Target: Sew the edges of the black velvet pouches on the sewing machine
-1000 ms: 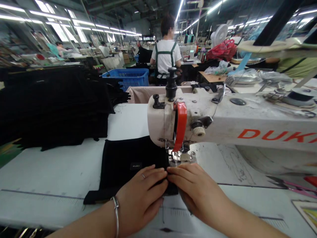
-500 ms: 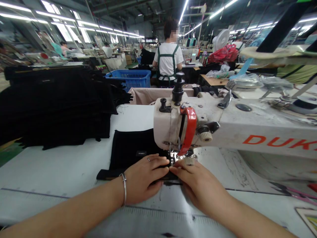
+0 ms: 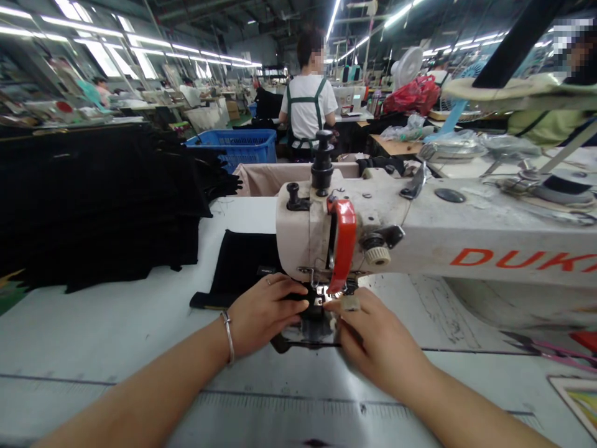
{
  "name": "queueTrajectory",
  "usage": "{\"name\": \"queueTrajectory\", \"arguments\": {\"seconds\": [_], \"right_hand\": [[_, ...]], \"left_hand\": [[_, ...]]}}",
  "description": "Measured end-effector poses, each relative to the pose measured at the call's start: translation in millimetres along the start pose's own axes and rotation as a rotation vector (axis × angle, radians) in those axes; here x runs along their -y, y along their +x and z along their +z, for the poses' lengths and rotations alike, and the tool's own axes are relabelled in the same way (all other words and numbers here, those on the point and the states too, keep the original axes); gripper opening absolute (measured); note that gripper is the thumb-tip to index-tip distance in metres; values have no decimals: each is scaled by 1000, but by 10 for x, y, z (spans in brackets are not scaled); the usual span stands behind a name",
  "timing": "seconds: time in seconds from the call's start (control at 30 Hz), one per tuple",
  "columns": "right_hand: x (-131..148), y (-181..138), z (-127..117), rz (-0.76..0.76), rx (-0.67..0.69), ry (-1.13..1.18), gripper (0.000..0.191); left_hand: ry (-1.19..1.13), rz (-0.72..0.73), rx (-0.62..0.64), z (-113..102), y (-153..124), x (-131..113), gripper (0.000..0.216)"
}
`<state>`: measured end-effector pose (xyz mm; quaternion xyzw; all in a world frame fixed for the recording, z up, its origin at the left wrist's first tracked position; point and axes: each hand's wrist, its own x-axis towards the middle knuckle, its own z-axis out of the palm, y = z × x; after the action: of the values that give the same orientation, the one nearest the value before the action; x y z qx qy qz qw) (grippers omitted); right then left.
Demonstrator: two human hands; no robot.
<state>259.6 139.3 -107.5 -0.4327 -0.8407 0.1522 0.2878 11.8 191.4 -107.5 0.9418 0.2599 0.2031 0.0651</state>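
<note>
A black fabric piece [image 3: 242, 258] with a small label [image 3: 265, 270] lies partly under the head of a sewing machine [image 3: 429, 218]. My left hand [image 3: 265, 308], with a ring and a bracelet, rests on the fabric with fingers stretched out, their tips just left of the presser foot [image 3: 321, 298]. On the other side, my right hand [image 3: 377, 330] reaches in with its index fingertip at the foot and its thumb apart below. That fingertip is close to the fabric edge; whether it touches is unclear. The needle is hard to make out behind the red guard [image 3: 342, 242].
A tall stack of black fabric pieces [image 3: 93, 205] stands at the left. Scissors with pink handles [image 3: 555, 351] lie at the right. A ruler strip [image 3: 280, 401] runs along the table front. Beyond are a blue basket [image 3: 247, 143] and a person [image 3: 308, 99] facing away.
The black fabric has turned and shifted at the foot, and its near edge has moved away from me, baring the metal plate. My right index finger and thumb are farther apart. The view has shifted slightly.
</note>
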Motion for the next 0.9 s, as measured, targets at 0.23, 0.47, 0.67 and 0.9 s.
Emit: {"name": "queueTrajectory", "arguments": {"seconds": [0.23,0.47,0.67,0.9], "right_hand": [[-70,96,-72,48,-12,-260,17],[-82,129,-55,14,19,-268,15],[-151,86,-46,56,28,-356,31],[-46,203,88,160,-45,63,9]], "left_hand": [[-124,-43,-145,68,-19,-59,14],[-125,-44,-122,74,-11,-99,15],[-174,-5,-100,20,-3,36,15],[-77,-8,-92,108,32,-148,19]]}}
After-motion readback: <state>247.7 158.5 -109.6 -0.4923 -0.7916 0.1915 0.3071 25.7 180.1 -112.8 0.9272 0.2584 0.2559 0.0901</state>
